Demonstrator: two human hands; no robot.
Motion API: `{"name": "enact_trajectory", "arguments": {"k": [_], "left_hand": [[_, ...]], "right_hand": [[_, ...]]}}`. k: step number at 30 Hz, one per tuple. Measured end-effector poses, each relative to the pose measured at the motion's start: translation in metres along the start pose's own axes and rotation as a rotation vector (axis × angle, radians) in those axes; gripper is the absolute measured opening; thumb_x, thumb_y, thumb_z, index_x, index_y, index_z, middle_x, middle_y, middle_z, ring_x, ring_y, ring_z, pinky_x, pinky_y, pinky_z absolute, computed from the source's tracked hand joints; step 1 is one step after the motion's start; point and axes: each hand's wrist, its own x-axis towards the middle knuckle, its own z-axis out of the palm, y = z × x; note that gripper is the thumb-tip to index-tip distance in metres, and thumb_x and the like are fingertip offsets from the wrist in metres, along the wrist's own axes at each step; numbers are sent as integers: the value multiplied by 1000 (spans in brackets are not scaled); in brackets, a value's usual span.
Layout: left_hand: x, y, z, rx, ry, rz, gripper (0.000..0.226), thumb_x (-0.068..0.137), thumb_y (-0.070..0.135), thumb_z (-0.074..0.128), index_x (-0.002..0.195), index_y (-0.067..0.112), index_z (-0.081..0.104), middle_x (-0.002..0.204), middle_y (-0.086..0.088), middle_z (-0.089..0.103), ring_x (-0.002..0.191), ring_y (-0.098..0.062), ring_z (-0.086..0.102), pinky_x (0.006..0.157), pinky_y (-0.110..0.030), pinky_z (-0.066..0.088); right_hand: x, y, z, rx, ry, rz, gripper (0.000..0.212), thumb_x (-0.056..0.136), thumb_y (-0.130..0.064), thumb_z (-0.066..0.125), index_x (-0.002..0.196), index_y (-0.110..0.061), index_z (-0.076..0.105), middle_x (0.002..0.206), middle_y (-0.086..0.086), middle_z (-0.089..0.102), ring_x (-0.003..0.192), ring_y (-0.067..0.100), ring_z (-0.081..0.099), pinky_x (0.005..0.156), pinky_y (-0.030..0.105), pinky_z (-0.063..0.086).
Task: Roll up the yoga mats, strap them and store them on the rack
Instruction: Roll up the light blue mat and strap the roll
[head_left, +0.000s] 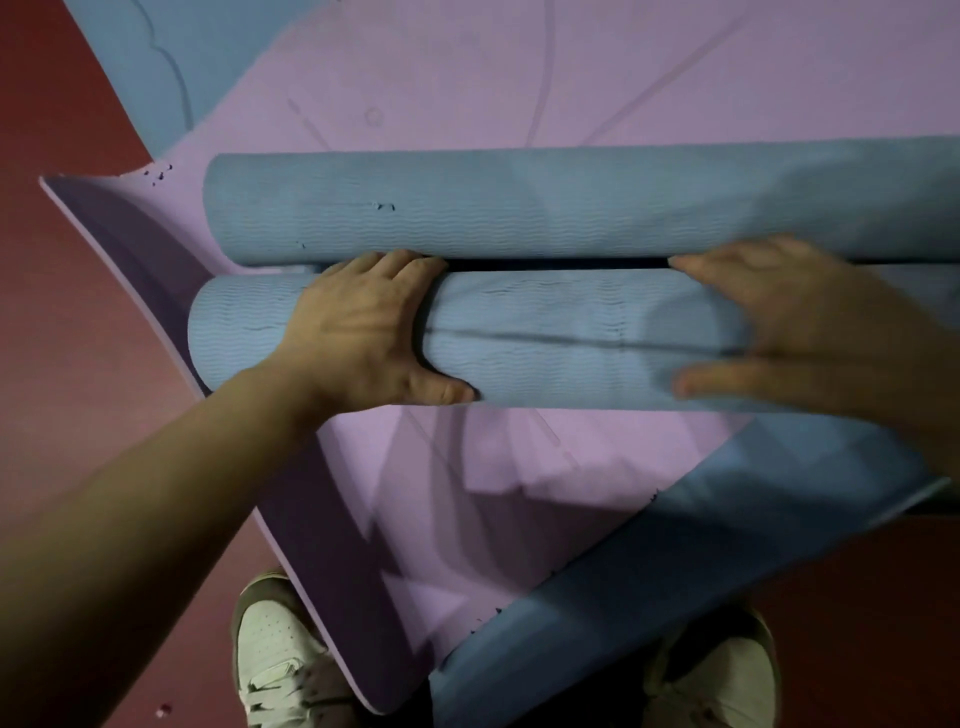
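Right, the red floor (78, 364) fills the left edge and lower corners, and a purple mat (467, 78) lies flat across the middle of the frame. A blue flap (675, 561) is folded over at lower right. Two blue rolls lie side by side at centre: the far roll (519, 208), and the near roll (571, 338) touching it. The left hand (363, 332) grips the near roll towards its left end, fingers curled over the top, thumb on the near side. The right hand (810, 332), blurred, clasps the same roll at right. Pale shoes (275, 660) are at the bottom.
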Motion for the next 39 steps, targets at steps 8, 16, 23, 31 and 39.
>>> {"name": "enact_trajectory", "arguments": {"k": [8, 16, 23, 31, 39], "left_hand": [[3, 0, -7, -66, -34, 12, 116, 41, 92, 57, 136, 26, 51, 121, 6, 58, 113, -23, 57, 96, -39, 47], [-38, 11, 6, -107, -155, -12, 108, 40, 88, 59, 131, 29, 50, 124, 9, 58, 115, -19, 56, 97, -38, 46], [-20, -3, 10, -84, -51, 8, 120, 46, 94, 48, 140, 19, 52, 161, -5, 28, 152, -34, 10, 121, -58, 13], [9, -7, -2, -232, 40, -93, 95, 65, 84, 41, 140, 26, 52, 158, 1, 34, 150, -33, 17, 118, -63, 14], [11, 2, 2, -151, 111, -39, 91, 76, 85, 33, 134, 20, 58, 150, -6, 45, 144, -39, 28, 113, -66, 21]], "right_hand": [[-5, -14, -2, -117, 79, -19, 115, 37, -83, 57, 131, -17, 52, 117, 8, 62, 107, 32, 56, 88, 44, 50], [-34, -37, 8, -60, -246, 53, 122, 33, -90, 54, 143, -43, 32, 136, -19, 44, 125, 10, 42, 101, 31, 41], [-18, -25, 3, 37, -177, 86, 155, 26, -93, 45, 156, -27, -10, 164, -5, -11, 150, 10, -11, 118, 25, -3], [10, 6, -7, 107, 38, 10, 132, 49, -99, 35, 155, -24, 19, 164, 3, 13, 151, 17, 7, 120, 31, 6], [24, 8, -16, 175, 97, 50, 110, 57, -90, 52, 147, -28, 39, 156, 2, 37, 143, 22, 31, 119, 40, 21]]}}
